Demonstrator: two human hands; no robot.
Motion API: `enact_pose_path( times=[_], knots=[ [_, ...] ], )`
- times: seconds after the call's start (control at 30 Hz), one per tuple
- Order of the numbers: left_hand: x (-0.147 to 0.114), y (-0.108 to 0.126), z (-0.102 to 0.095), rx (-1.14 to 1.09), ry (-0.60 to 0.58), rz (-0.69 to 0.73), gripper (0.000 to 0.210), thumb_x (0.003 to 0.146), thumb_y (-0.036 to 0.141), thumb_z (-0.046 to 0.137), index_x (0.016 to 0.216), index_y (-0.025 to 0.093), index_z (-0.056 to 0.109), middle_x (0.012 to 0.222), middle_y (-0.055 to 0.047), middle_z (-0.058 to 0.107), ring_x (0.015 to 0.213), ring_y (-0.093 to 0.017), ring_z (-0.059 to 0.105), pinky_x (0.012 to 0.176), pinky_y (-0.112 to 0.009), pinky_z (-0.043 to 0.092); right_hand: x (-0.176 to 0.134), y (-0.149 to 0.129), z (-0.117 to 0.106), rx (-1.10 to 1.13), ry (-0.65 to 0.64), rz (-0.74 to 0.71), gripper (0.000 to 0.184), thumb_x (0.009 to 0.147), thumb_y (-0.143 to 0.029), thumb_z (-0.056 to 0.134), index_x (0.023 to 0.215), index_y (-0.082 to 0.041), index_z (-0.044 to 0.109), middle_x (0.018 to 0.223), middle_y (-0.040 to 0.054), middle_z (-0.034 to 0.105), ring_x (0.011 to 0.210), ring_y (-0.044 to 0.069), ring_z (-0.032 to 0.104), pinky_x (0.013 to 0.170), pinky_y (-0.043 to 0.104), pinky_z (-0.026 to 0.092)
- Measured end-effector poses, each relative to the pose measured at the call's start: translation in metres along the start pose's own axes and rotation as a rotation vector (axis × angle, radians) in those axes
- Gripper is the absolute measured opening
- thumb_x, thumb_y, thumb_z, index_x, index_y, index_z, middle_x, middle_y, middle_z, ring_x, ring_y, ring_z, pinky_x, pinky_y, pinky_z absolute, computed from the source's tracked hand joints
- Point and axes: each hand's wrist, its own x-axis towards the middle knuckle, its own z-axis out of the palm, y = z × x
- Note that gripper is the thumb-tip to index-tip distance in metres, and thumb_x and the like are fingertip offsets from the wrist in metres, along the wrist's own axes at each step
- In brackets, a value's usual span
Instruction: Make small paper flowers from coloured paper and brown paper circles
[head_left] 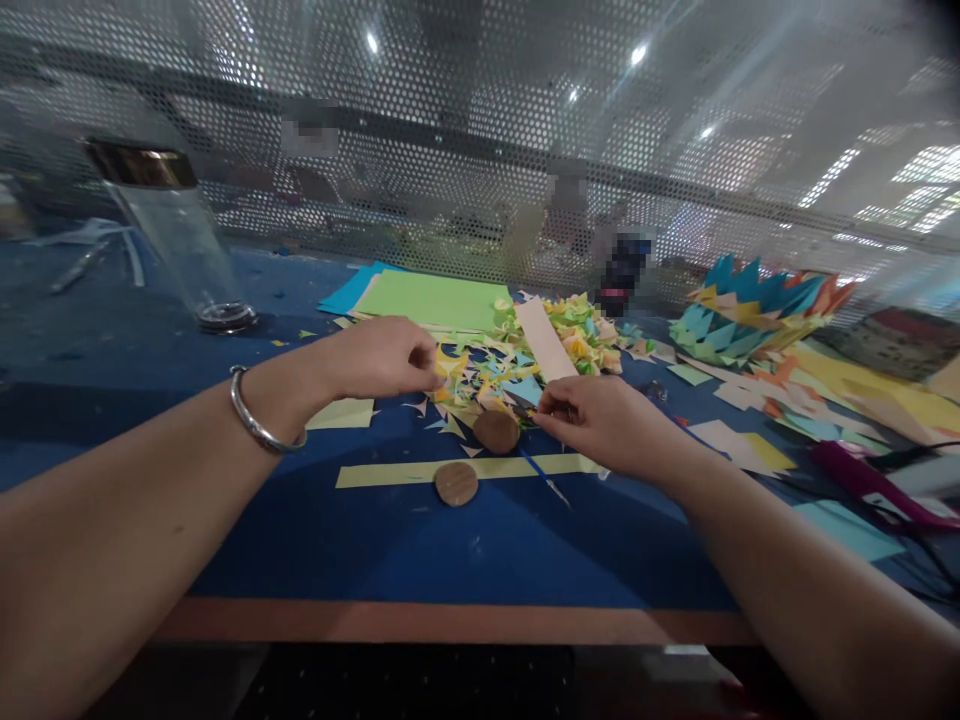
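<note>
At the left, a clear glass bottle with a shiny brownish cap stands well apart from the paper. The left hand hangs over the near edge of the scraps, fingers curled inward. Behind it, flat green paper lies stacked, perhaps to leave working room in front. A pale yellow strip runs across the blue tabletop in front of both hands; a round brown disc, grained like wood, overlaps it, possibly as a weight. A second disc sits just behind the strip, beside a thin blue tool. The right hand is beside that disc, its thumb and fingers drawn close. Blur hides whether either hand pinches anything. Beyond it, a pale pink strip leans against crinkled, folded paper pieces; farther right stands a spiky, multicoloured paper form.
</note>
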Motion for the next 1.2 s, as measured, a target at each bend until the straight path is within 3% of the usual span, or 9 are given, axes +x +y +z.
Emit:
enact_pose_path(
  times=[0.13,0.27,0.37,0.73,0.87,1.03,1.2],
  knots=[
    [-0.006,0.024,0.021,-0.081,0.141,0.144,0.026,0.082,0.042,0.062,0.086,0.019,0.072,0.084,-0.006,0.07,0.072,-0.018,0.06,0.062,-0.03,0.037,0.0,0.002,0.0,-0.095,-0.047,0.029,0.016,0.089,-0.032,0.059,0.08,-0.021,0.065,0.076,0.0033,0.067,0.067,0.016,0.055,0.059,0.028,0.031],
    [-0.008,0.041,0.044,-0.046,0.103,0.236,0.034,0.079,0.05,0.066,0.091,0.019,0.073,0.091,-0.008,0.068,0.085,-0.023,0.062,0.071,-0.033,0.042,0.001,0.002,0.002,-0.132,-0.049,0.04,0.011,0.086,-0.028,0.058,0.079,-0.021,0.064,0.076,0.003,0.067,0.068,0.016,0.055,0.059,0.028,0.03],
    [-0.007,0.041,0.049,-0.014,0.126,0.254,0.035,0.078,0.05,0.067,0.092,0.018,0.072,0.093,-0.009,0.067,0.092,-0.026,0.061,0.076,-0.035,0.043,0.001,0.001,0.002,-0.137,-0.036,0.04,0.011,0.084,-0.025,0.057,0.075,-0.02,0.062,0.076,0.003,0.066,0.066,0.015,0.053,0.059,0.028,0.03],
    [-0.007,0.041,0.043,0.069,0.117,0.285,0.044,0.074,0.052,0.07,0.101,0.017,0.069,0.099,-0.011,0.063,0.101,-0.031,0.056,0.084,-0.04,0.043,0.0,0.001,0.002,-0.095,0.04,0.07,0.019,0.087,-0.034,0.059,0.075,-0.02,0.061,0.072,0.0038,0.066,0.064,0.016,0.054,0.056,0.029,0.028],
    [-0.01,0.039,0.031,0.012,0.178,0.27,0.045,0.075,0.055,0.071,0.1,0.018,0.067,0.097,-0.009,0.066,0.102,-0.03,0.056,0.084,-0.039,0.041,-0.002,-0.002,-0.001,0.017,0.118,0.044,0.021,0.089,-0.037,0.059,0.076,-0.02,0.062,0.071,0.0023,0.066,0.062,0.015,0.054,0.055,0.028,0.03],
    [-0.012,0.031,0.009,-0.168,0.293,0.137,0.05,0.073,0.056,0.074,0.108,0.021,0.069,0.109,-0.007,0.07,0.1,-0.026,0.059,0.082,-0.035,0.042,-0.004,-0.003,-0.001,0.165,0.228,-0.032,0.017,0.09,-0.031,0.058,0.079,-0.019,0.063,0.069,0.0014,0.064,0.06,0.013,0.054,0.056,0.027,0.033],
    [-0.01,0.032,0.008,-0.628,0.11,0.087,0.041,0.08,0.049,0.069,0.112,0.022,0.07,0.116,-0.005,0.071,0.104,-0.022,0.063,0.082,-0.029,0.046,-0.005,-0.005,0.002,0.242,0.347,-0.105,0.012,0.089,-0.028,0.061,0.094,-0.019,0.066,0.072,0.0008,0.064,0.057,0.012,0.053,0.058,0.026,0.038]
  ],
)
